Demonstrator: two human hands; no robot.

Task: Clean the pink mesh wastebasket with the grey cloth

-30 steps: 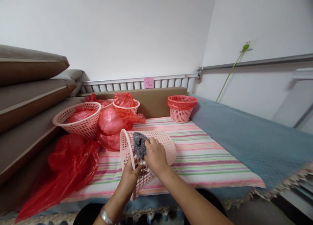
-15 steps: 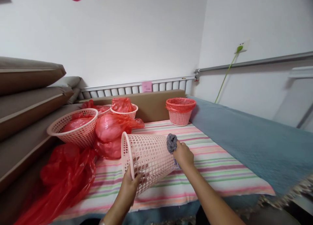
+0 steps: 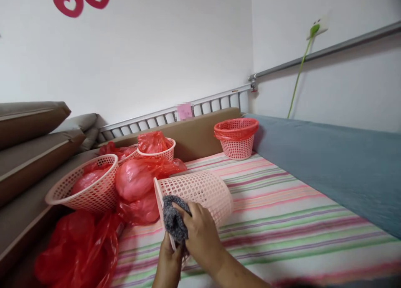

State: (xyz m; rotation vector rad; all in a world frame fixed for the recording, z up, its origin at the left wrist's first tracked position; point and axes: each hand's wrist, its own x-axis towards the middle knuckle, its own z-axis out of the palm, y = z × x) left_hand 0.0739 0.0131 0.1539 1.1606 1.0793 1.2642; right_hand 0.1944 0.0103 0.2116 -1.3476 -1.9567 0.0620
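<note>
A pale pink perforated basket (image 3: pixel 200 189) lies on its side on the striped cloth (image 3: pixel 282 221), its mouth facing left. My left hand (image 3: pixel 169 258) is closed on the basket's rim at the lower front. In my right hand (image 3: pixel 202 233) is a fuzzy grey cloth (image 3: pixel 175 219), pressed against the outside of the basket close to the rim. The cloth hides part of the rim. Just left of the basket sits a red plastic bag (image 3: pixel 138 187) with pink contents.
Pink baskets with red bags (image 3: pixel 97 187) stand at left and back left, beside stacked cushions (image 3: pixel 34 154). Loose red plastic (image 3: pixel 78 250) lies front left. A red-lined basket (image 3: pixel 237 141) stands at the back, near a blue-covered surface (image 3: pixel 319 154).
My right hand has moved the grey cloth from the basket's base leftward to near its rim. My left hand still grips the rim. The camera view has tilted.
</note>
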